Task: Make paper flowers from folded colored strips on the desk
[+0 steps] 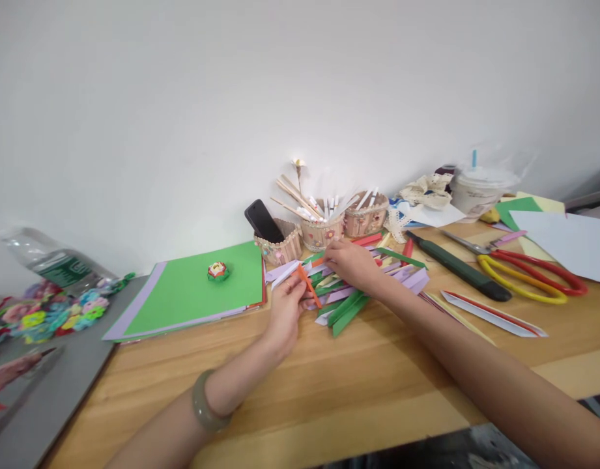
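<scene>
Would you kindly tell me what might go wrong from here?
The strips lie loose and overlapping around the right hand, so a sweep of it might scatter them. The phone leans at a tilt in its basket and could topple out if the basket is bumped. The cutter lies close to the strips; I cannot tell whether its blade is out, but brushing against it might cause a nick.

head view — worn high | faces forward, down | near table [280, 397], toward wall [133, 130]
</scene>
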Motion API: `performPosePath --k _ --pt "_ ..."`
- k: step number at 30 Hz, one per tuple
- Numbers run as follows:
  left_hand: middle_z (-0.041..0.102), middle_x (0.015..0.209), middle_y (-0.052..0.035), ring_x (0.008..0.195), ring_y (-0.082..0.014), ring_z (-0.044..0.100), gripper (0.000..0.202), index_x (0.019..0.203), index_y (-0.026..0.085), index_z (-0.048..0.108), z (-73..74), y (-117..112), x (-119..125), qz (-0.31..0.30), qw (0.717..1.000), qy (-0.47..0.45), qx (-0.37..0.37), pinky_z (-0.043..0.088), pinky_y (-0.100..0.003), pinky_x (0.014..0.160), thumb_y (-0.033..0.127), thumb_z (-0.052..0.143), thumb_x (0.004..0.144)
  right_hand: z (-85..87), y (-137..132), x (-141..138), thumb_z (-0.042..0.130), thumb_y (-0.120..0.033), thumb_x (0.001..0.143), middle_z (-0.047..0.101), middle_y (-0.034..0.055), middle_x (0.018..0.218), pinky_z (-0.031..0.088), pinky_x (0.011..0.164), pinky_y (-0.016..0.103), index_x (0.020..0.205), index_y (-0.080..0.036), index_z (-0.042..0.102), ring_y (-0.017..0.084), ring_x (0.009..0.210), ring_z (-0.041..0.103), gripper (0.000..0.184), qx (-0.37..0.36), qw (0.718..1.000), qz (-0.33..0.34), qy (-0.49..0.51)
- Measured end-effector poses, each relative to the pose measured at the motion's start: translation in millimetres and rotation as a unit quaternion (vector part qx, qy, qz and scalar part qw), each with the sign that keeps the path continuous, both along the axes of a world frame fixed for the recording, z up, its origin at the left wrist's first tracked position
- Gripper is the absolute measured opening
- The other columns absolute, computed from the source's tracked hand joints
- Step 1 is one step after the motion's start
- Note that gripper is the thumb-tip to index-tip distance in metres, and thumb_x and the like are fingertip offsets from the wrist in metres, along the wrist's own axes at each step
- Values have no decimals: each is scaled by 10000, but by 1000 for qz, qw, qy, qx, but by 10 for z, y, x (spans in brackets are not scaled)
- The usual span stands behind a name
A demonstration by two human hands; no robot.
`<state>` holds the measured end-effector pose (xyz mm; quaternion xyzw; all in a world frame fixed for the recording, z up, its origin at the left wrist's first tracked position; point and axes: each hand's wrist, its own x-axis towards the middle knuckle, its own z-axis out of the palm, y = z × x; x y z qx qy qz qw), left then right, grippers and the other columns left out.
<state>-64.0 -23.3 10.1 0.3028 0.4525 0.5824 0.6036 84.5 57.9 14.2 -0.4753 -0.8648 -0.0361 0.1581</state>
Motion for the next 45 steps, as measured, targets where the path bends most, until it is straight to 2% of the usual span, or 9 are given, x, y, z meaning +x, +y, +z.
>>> performPosePath --k 5,9,12,16,21,27,33,37,45 --pt "640 801 -24 530 -62 542 267 891 138 642 12 -10 5 8 1000 13 9 454 -191 522 163 666 627 137 -103 -21 377 -204 914 622 132 971 418 823 340 911 -116 613 223 973 542 252 56 997 -46 31" --pt "632 833 -18 535 -70 537 412 1016 160 597 68 -38 21 60 997 35 31 466 -207 512 213 694 619 268 -297 -113 265 -230 935 617 142 1006 384 731 319 976 -115 573 242 966 541 332 96 987 -102 83" --pt "618 767 -10 549 -69 514 392 993 151 619 113 -56 29 61 996 32 59 453 -188 497 290 695 635 280 -486 -240 332 -291 917 658 69 897 354 587 264 922 -172 592 186 785 598 285 78 992 -59 84" --pt "634 804 -18 620 -80 546 292 888 141 647 135 -69 36 31 996 18 81 450 -174 522 291 693 642 219 -644 -368 418 -236 873 682 51 862 329 558 242 934 -179 609 164 787 612 209 48 996 13 71" --pt "633 714 -10 609 -85 547 205 761 125 646 83 -34 0 30 998 -3 61 449 -181 539 281 695 639 184 -641 -370 413 -259 878 687 28 887 341 578 230 928 -195 608 147 800 618 212 15 996 1 83" --pt "659 906 -64 726 -105 586 194 878 125 642 25 59 -91 111 993 -12 41 441 -175 560 234 602 723 166 -611 -311 383 -270 873 679 36 842 328 534 246 850 -192 591 169 730 618 223 -21 994 -81 77" --pt "638 774 0 622 -74 560 156 860 158 591 -14 93 -107 159 986 -16 53 413 -160 533 208 607 713 71 -614 -344 488 -322 803 666 73 846 330 532 254 788 -177 602 213 768 608 184 -47 994 -94 39" --pt "626 742 8 631 -81 565 157 832 160 570 -16 82 -94 155 986 -17 55 419 -167 544 220 618 695 45 -594 -350 459 -291 819 661 60 809 320 527 250 777 -183 594 194 732 604 177 -53 993 -101 39" --pt "636 903 -49 693 -106 566 232 839 147 615 12 20 -47 94 994 -10 46 442 -194 554 249 666 636 80 -576 -318 448 -236 820 651 55 794 279 515 253 811 -180 567 187 713 594 132 -26 990 -102 93"
